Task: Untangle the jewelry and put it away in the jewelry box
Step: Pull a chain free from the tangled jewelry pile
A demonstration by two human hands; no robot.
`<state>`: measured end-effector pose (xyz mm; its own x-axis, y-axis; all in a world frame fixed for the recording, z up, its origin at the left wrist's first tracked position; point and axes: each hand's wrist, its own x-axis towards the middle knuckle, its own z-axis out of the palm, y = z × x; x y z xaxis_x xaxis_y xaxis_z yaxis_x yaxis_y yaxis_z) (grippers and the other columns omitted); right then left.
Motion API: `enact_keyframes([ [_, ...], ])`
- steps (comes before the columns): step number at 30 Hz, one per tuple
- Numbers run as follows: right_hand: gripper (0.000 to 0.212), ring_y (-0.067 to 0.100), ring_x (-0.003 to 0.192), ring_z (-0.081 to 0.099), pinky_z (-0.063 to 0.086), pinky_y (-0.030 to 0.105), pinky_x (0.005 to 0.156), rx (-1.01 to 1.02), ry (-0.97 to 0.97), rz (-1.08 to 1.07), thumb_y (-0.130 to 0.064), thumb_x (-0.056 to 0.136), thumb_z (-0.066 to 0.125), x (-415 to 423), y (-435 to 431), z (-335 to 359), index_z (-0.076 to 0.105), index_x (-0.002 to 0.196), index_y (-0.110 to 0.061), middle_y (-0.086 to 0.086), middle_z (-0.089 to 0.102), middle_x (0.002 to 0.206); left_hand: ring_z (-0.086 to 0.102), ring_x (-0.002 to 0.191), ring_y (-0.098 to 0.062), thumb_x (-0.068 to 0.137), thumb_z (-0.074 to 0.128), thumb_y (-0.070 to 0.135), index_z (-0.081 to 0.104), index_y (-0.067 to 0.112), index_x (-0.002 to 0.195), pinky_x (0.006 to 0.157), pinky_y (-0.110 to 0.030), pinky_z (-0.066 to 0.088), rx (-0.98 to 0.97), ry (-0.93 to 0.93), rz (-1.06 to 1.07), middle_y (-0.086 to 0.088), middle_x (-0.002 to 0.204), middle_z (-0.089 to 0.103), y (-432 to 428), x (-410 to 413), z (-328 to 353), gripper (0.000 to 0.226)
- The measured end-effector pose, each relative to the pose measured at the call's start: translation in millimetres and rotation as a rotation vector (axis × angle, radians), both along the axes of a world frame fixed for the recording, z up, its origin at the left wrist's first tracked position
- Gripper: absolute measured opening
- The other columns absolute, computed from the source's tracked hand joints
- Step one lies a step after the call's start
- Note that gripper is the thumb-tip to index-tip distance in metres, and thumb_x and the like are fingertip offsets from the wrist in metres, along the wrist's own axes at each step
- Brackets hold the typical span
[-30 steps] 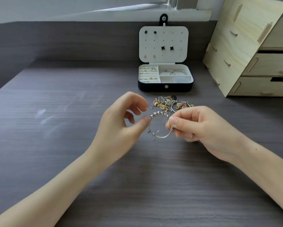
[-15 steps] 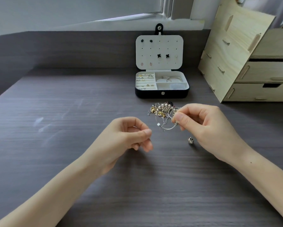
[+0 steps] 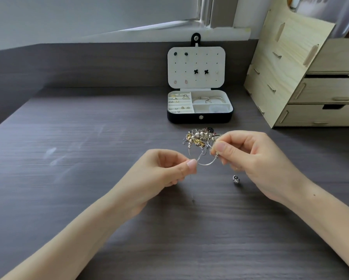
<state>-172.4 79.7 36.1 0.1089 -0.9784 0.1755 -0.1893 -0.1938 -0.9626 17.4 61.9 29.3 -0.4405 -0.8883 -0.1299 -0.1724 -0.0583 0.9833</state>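
Pinching the silver hoop [image 3: 207,163] in my right hand [image 3: 256,160] steadies it, I judge, while my left hand [image 3: 161,172] pinches a thin chain [image 3: 191,188] to draw it free; the tangle [image 3: 198,138] lies on the desk [image 3: 88,158] before the open jewelry box [image 3: 200,118].

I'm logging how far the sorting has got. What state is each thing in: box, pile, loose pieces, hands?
jewelry box: open, lid upright, rings and bangles inside.
jewelry tangle: knotted, lying on the desk.
silver bangle: held up, partly entangled, pinched by the right hand.
thin chain: dangling, pinched by the left hand.
loose bead: lying alone on the desk.
bottom wooden drawer: shut.
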Motion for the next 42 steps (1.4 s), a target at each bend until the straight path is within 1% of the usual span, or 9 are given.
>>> enact_keyframes([
  [7, 0.017, 0.003, 0.054, 0.048, 0.035, 0.011, 0.053, -0.219, 0.33, -0.08, -0.024, 0.083, 0.062, 2, -1, -10, 0.065, 0.069, -0.015, -0.01, 0.054, 0.056, 0.056, 0.072, -0.006, 0.072, 0.06, 0.028, 0.066, 0.015, 0.067, 0.07, -0.018, 0.044, -0.028, 0.128, -0.02, 0.001, 0.074, 0.065, 0, 10, 8, 0.015],
  [12, 0.019, 0.006, 0.062, 0.05, 0.033, 0.014, 0.059, -0.303, 0.554, -0.057, -0.032, 0.082, 0.057, 2, 0, -17, 0.065, 0.071, -0.018, -0.012, 0.057, 0.062, 0.044, 0.054, -0.011, 0.079, 0.058, 0.026, 0.054, 0.016, 0.068, 0.054, -0.019, 0.039, -0.122, 0.199, -0.009, 0.007, 0.056, 0.05, -1, 15, 13, 0.016],
  [15, 0.023, 0.0, 0.063, 0.049, 0.035, 0.015, 0.06, -0.362, 0.644, 0.018, -0.038, 0.085, 0.052, 2, 0, -19, 0.064, 0.075, -0.021, -0.018, 0.054, 0.066, 0.037, 0.052, -0.008, 0.079, 0.063, 0.031, 0.057, 0.025, 0.063, 0.051, -0.018, 0.03, -0.21, 0.138, 0.005, 0.012, 0.054, 0.043, -4, 16, 17, 0.018],
  [19, 0.026, -0.005, 0.066, 0.043, 0.036, 0.015, 0.063, -0.44, 0.759, 0.17, -0.035, 0.088, 0.048, 5, 1, -19, 0.064, 0.079, -0.017, -0.023, 0.046, 0.069, 0.035, 0.056, -0.005, 0.08, 0.061, 0.033, 0.054, 0.015, 0.071, 0.05, -0.013, 0.029, -0.417, -0.007, -0.03, 0.009, 0.059, 0.044, -12, 10, 28, 0.021],
  [26, 0.014, 0.007, 0.066, 0.059, 0.042, 0.016, 0.063, -0.224, 0.37, 0.287, -0.026, 0.088, 0.059, 8, 7, -8, 0.068, 0.08, -0.02, -0.013, 0.062, 0.069, 0.038, 0.054, -0.003, 0.088, 0.064, 0.026, 0.055, 0.019, 0.072, 0.054, -0.017, 0.035, -0.598, -0.307, -0.053, 0.01, 0.059, 0.046, -46, 2, 8, 0.019],
  [28, 0.016, 0.021, 0.062, 0.057, 0.043, 0.031, 0.057, -0.132, 0.27, 0.236, -0.027, 0.086, 0.058, 8, 8, -4, 0.07, 0.077, -0.022, -0.009, 0.062, 0.064, 0.051, 0.07, -0.007, 0.086, 0.065, 0.03, 0.06, 0.021, 0.076, 0.07, -0.027, 0.044, -0.614, -0.388, -0.075, 0.005, 0.074, 0.058, -47, 2, -5, 0.015],
  [31, 0.018, 0.033, 0.059, 0.05, 0.039, 0.038, 0.054, -0.066, 0.229, 0.17, -0.025, 0.089, 0.061, 9, 8, -2, 0.071, 0.075, -0.02, -0.007, 0.061, 0.059, 0.058, 0.09, -0.011, 0.09, 0.06, 0.025, 0.065, 0.02, 0.082, 0.083, -0.025, 0.044, -0.59, -0.371, -0.019, 0.002, 0.091, 0.062, -36, 2, -11, 0.01],
  [36, 0.017, 0.0, 0.048, 0.044, 0.033, 0.008, 0.051, 0.023, 0.247, 0.13, -0.016, 0.089, 0.06, 12, 6, -4, 0.071, 0.078, -0.009, -0.003, 0.06, 0.058, 0.057, 0.059, -0.019, 0.085, 0.048, 0.04, 0.059, 0.003, 0.084, 0.061, -0.025, 0.051, 0.0, 0.11, -0.007, -0.009, 0.066, 0.062, -12, 1, 7, 0.038],
  [42, 0.02, -0.001, 0.048, 0.047, 0.036, 0.008, 0.05, 0.081, 0.256, 0.118, -0.022, 0.091, 0.056, 11, 6, -2, 0.072, 0.088, -0.012, -0.003, 0.062, 0.059, 0.052, 0.051, -0.012, 0.082, 0.061, 0.016, 0.058, 0.006, 0.075, 0.055, -0.022, 0.05, 0.088, 0.11, 0.012, -0.003, 0.056, 0.056, -5, 2, 1, 0.012],
])
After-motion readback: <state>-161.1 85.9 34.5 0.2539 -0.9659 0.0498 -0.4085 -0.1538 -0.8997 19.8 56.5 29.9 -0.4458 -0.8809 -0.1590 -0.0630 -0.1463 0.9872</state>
